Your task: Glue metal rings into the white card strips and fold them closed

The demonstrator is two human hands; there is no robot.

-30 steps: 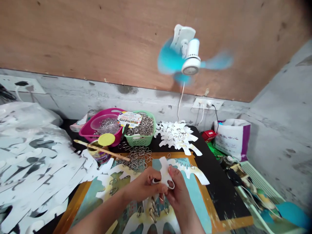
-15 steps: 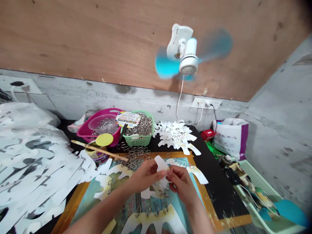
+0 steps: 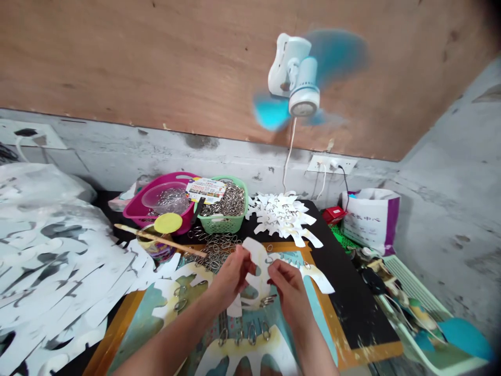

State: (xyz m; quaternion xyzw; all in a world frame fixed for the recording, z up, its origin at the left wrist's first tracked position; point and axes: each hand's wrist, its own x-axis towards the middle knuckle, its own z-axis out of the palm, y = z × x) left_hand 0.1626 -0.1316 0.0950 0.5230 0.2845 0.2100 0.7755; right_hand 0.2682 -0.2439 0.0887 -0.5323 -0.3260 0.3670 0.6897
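Observation:
My left hand [image 3: 233, 277] and my right hand [image 3: 285, 292] hold a white paper cut-out [image 3: 255, 274] upright between them, pinching its edges. A small metal ring [image 3: 268, 300] lies just below my right fingers. A loose heap of oval metal rings [image 3: 214, 251] sits just beyond my left hand. Under both hands is a painted board with an orange frame [image 3: 301, 271]. On it lies a larger white paper cut-out [image 3: 245, 355] with several rings threaded along its edge.
At the back stand a pink basin [image 3: 135, 211] and a green basket of rings [image 3: 225, 222]. A stack of white cut-outs [image 3: 279, 216] lies beside them. A large paper pile [image 3: 50, 261] fills the left, and a wooden stick [image 3: 156, 240] crosses a cup.
The white cut-out has turned and stands more fully upright between my hands. My hands have moved slightly apart, and more of the paper shows.

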